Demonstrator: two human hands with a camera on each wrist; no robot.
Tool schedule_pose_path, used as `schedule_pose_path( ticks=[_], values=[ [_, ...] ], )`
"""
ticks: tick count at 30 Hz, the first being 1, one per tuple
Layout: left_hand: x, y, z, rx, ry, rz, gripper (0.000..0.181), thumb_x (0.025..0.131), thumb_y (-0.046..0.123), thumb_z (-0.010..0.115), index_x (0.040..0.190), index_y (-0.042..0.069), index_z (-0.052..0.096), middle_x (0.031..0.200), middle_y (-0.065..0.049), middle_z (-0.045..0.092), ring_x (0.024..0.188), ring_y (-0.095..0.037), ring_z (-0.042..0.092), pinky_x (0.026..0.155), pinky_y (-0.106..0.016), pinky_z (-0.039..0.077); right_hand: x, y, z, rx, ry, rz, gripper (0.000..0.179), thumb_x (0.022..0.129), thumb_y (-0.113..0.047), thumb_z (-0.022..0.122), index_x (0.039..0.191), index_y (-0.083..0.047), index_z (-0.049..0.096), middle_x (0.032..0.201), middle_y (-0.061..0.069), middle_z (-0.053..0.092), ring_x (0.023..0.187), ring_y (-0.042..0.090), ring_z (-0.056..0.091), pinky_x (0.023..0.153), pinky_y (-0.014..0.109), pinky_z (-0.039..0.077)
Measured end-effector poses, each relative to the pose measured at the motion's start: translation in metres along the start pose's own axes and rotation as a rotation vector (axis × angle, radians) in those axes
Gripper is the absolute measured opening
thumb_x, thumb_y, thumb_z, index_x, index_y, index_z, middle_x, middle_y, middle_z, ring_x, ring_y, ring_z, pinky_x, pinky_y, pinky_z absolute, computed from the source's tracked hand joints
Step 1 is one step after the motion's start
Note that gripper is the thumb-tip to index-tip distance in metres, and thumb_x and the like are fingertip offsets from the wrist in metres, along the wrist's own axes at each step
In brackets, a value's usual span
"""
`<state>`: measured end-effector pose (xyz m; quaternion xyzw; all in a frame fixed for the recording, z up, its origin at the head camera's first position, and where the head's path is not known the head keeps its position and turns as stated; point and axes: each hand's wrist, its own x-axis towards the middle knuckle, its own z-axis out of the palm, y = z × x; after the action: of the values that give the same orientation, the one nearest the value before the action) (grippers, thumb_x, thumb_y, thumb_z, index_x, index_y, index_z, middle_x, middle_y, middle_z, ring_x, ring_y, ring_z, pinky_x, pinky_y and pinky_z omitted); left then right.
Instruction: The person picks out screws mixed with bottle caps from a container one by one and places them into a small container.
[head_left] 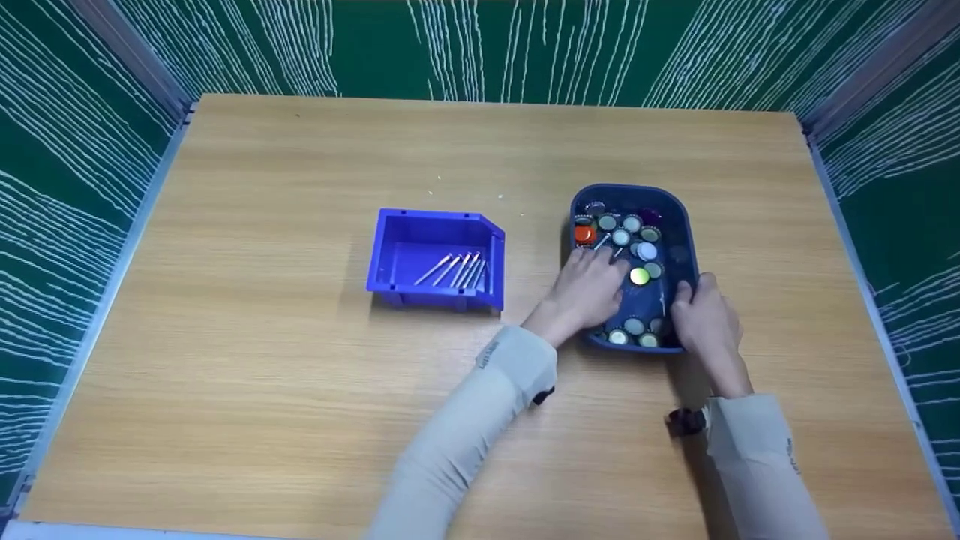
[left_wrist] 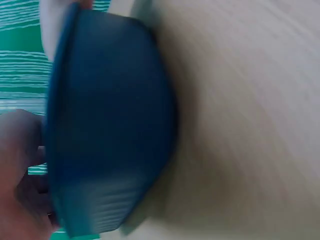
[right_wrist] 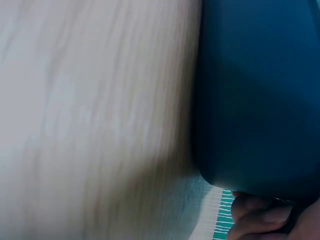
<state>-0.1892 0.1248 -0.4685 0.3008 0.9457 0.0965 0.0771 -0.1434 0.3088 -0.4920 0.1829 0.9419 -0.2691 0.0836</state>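
Observation:
A dark blue tub [head_left: 679, 225] holds many round bottle caps [head_left: 631, 223], mostly pale, plus an orange cap [head_left: 584, 234]. Over its left rim reaches my left hand [head_left: 589, 289], fingers down among the caps beside a thin metal nail [head_left: 602, 241]; I cannot tell whether they pinch anything. My right hand [head_left: 706, 319] grips the tub's right rim near the front, thumb over the edge. Curled fingers [right_wrist: 262, 220] show beneath the tub wall [right_wrist: 260, 100] in the right wrist view. The left wrist view has the tub's outer side [left_wrist: 110, 110] with blurred left-hand fingers at the rim.
Left of the tub stands a bright blue bin [head_left: 390, 255] with several metal nails [head_left: 457, 271] lying in it. Small white specks lie on the wooden table [head_left: 300, 375] behind it. Green walls with white streaks [head_left: 375, 52] surround the table's back and sides.

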Motion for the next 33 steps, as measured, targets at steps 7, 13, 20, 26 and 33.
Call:
schedule_pose_path(
  ticks=[7,13,20,26,33],
  values=[
    [0.005,0.006,0.015,0.205,-0.069,0.005,0.049,0.095,0.043,0.057,0.139,0.023,0.053,0.137,-0.002,0.058,0.126,-0.020,0.054,0.115,-0.042,0.027,0.001,0.000,-0.001,0.000,-0.003,-0.001,0.053,0.105,-0.039,0.020,0.125,0.005,0.042,0.109,0.030,0.057,0.095,0.042,0.057,0.068,0.040,0.037],
    [0.010,0.008,0.017,0.268,-0.096,-0.012,0.049,0.093,0.049,0.059,0.135,0.025,0.057,0.135,0.001,0.059,0.120,-0.018,0.055,0.110,-0.038,0.030,0.001,0.000,-0.003,-0.005,-0.012,0.005,0.053,0.105,-0.040,0.020,0.125,0.005,0.041,0.107,0.030,0.057,0.094,0.042,0.057,0.067,0.039,0.036],
    [0.010,0.008,0.017,0.230,-0.093,-0.012,0.031,0.094,0.039,0.060,0.122,0.028,0.065,0.120,0.008,0.069,0.108,-0.012,0.064,0.113,-0.037,0.028,0.001,0.002,-0.002,-0.012,-0.010,0.005,0.054,0.105,-0.039,0.020,0.127,0.005,0.041,0.109,0.031,0.057,0.096,0.044,0.057,0.066,0.039,0.037],
    [0.009,0.008,0.017,0.213,-0.094,-0.009,0.028,0.093,0.034,0.063,0.120,0.029,0.066,0.114,0.009,0.072,0.103,-0.012,0.066,0.113,-0.037,0.028,0.001,0.002,-0.001,-0.019,-0.003,0.000,0.055,0.104,-0.040,0.020,0.128,0.006,0.040,0.109,0.032,0.056,0.097,0.045,0.057,0.067,0.042,0.038],
    [0.009,0.009,0.018,0.241,-0.088,-0.036,0.055,0.090,0.043,0.066,0.139,0.025,0.049,0.134,0.003,0.060,0.121,-0.013,0.057,0.112,-0.035,0.030,0.002,0.000,0.000,-0.018,-0.014,0.008,0.054,0.105,-0.040,0.020,0.127,0.005,0.040,0.108,0.030,0.055,0.096,0.043,0.055,0.070,0.045,0.038]
  ],
)
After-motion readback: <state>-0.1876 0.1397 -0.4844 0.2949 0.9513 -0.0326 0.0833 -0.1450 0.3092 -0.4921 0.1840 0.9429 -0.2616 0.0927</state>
